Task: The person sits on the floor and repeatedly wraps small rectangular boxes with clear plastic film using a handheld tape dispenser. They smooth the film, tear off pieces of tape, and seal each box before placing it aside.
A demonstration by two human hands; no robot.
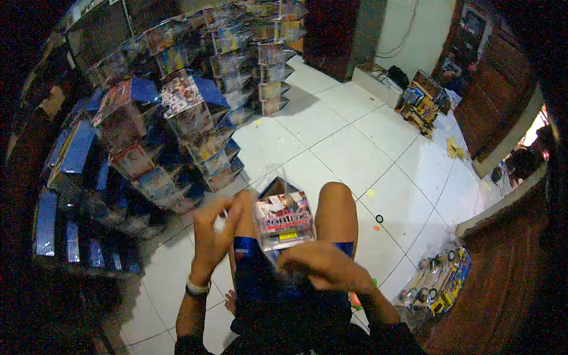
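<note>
A plastic-wrapped box (284, 216) with a colourful printed panel, a yellow label and dark blue inner sides rests on my lap between my thighs. My right hand (322, 264) is closed at its near end, fingers curled over the clear wrap; motion blurs the fingertips. To the left of the box, apart from it, my left hand (214, 228) is raised over my left thigh. Its thumb and fingers close around a small whitish bit that is too blurred to name. A light band circles the left wrist.
Stacks of similar wrapped boxes (183, 118) rise on the left and far left. A wrapped toy truck (441, 284) lies at the right beside a brown wooden surface (491, 302). More toys (421, 103) stand at the far right. A black ring (379, 219) lies on the white tiled floor (343, 160).
</note>
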